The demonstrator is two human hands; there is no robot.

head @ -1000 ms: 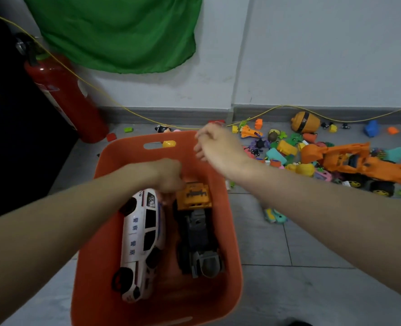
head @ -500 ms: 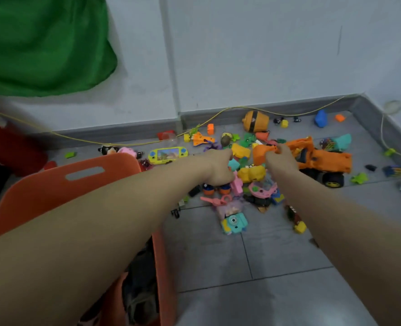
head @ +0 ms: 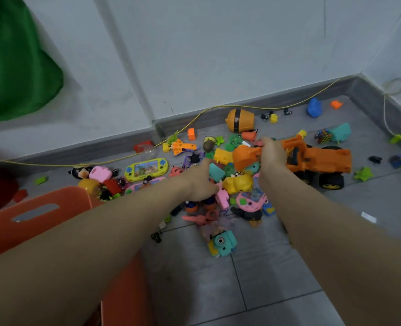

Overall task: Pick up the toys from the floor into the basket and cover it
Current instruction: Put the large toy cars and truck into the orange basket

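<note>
1. Two hands reach into toys heaped near the floor's far wall; right hand (head: 272, 154) grips the orange loader truck (head: 317, 158).
2. Left hand (head: 200, 182) lies among small toys, grip unclear; orange basket (head: 53, 208) stands at the near left.

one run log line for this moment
stage: picking toys | right hand: grips orange loader truck | left hand: in toy pile | basket: uncovered

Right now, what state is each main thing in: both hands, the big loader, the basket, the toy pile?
Right hand: its grip is on the orange loader's bucket arm.
Left hand: down in the toy pile; grip unclear.
Orange loader: upright on its wheels, on the floor.
Orange basket: uncovered, at lower left; contents hidden.
Toy pile: scattered on the floor, not yet collected.
Yellow handheld game: lying flat, untouched.
</note>
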